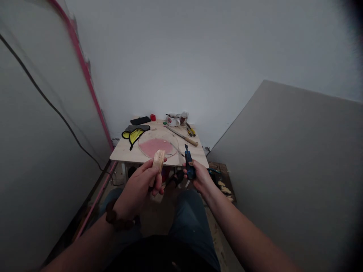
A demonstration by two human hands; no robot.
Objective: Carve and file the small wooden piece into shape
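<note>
My left hand [146, 176] grips a small pale piece of wood [159, 158] that looks roughly cut, its upper end sticking up past the fingers. In my right hand [199, 174] is a blue utility knife [189, 166], held upright with its dark blade [186, 148] pointing away from me. A gap separates the blade from the wood. Both hands are over my lap at the near edge of a small wooden table [128, 154]. Just beyond them on the table lies a round, partly pink board [153, 145].
On the table are a long wooden-handled tool [193, 142], yellow-handled pliers [190, 130], a white mug [171, 121], a black phone-like slab [140, 120] and a yellow-grey cloth item [135, 134]. A grey panel [283, 158] leans at right. A pink pipe [82, 60] runs along the left wall.
</note>
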